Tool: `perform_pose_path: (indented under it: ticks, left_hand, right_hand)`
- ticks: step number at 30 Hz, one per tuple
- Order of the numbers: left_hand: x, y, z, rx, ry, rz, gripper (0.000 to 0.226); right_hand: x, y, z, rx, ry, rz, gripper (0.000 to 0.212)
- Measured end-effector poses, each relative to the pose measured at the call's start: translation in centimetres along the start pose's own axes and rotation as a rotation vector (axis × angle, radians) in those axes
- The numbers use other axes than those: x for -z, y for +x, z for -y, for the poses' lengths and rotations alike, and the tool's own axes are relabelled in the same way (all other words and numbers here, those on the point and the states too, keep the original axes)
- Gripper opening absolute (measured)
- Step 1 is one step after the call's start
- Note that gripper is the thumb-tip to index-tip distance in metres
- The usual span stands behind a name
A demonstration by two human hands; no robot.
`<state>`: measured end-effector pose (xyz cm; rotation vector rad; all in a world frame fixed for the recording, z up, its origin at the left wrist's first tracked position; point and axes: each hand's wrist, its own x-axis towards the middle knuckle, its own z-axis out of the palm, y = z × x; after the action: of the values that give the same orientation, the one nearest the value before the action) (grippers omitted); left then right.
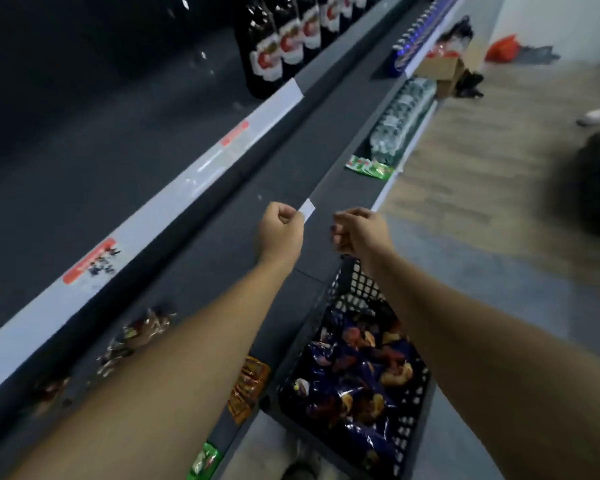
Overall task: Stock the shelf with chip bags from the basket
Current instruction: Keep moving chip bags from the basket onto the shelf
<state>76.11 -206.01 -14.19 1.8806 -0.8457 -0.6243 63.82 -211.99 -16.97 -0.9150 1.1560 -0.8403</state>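
Hands apart: your left hand [280,231] pinches a small white tag [307,208] on the lip of the shelf [291,168], your right hand [360,233] is curled, round what I cannot tell; chip bags [355,379] sit below in the basket [352,296], probably light, slippery, crushable, so take each by its top seam.

Chip bags [354,375]: dark blue, glossy, crumpled, piled loose in my basket [349,289]. Basket is black plastic lattice, open top, sitting low on my right, just beside the shelf's front edge. Shelf [284,168] is a long dark grey board running away ahead of me.
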Motion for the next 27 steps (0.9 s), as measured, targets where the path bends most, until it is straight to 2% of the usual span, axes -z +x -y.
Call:
perform_pose_path:
  ticks: [4, 10, 14, 20, 24, 25, 27]
  left_hand:
    - [-5.8, 0.9, 5.6, 0.098, 0.084, 0.207, 0.006]
    - [-13.3, 1.5, 17.8, 0.314, 0.193, 0.510, 0.006]
    - [-16.2, 0.3, 24.8, 0.365, 0.362, 0.736, 0.014]
    - [-17.1, -2.4, 31.2, 0.369, 0.604, 1.115, 0.034]
    - [-17.1, -3.3, 32.8, 0.336, 0.700, 1.314, 0.079]
    - [-17.2, -3.4, 33.0, 0.317, 0.726, 1.341, 0.082]
    - [-17.5, -3.2, 33.0, 0.300, 0.705, 1.348, 0.058]
  right_hand:
    - [4.3, 1.9, -5.7, -0.131, 0.012, -0.102, 0.003]
    - [9.3, 3.2, -18.2, -0.355, 0.049, -0.241, 0.005]
    - [10.9, 2.9, -25.7, -0.494, 0.004, -0.332, 0.008]
    - [11.5, 1.6, -33.0, -0.627, 0.034, -0.425, 0.008]
    - [11.7, 1.7, -34.1, -0.623, 0.048, -0.473, 0.010]
    - [11.7, 1.7, -34.2, -0.617, 0.025, -0.467, 0.009]
    - [11.6, 1.7, -34.5, -0.610, -0.090, -0.430, 0.007]
